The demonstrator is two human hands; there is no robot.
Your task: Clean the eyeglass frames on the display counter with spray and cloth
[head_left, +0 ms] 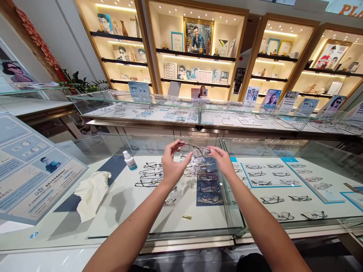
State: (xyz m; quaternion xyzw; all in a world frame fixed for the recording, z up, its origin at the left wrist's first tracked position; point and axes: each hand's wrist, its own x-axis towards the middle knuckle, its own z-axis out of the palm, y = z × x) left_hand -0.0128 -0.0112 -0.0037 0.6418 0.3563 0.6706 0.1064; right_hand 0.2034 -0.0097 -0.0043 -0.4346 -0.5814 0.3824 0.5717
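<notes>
Both my hands hold up a thin dark-framed pair of glasses [195, 149] above the glass display counter [170, 223]. My left hand [172, 163] pinches the left end of the frame with fingers curled. My right hand [222, 160] grips the right end. Under the glass lie rows of several other eyeglasses [204, 177] on white and dark trays.
A cream cleaning cloth [92, 194] and a small white spray bottle [129, 160] rest on the counter to the left. A printed sign [31, 170] stands at far left. Another glass counter [198, 113] and lit wall shelves [195, 53] are behind.
</notes>
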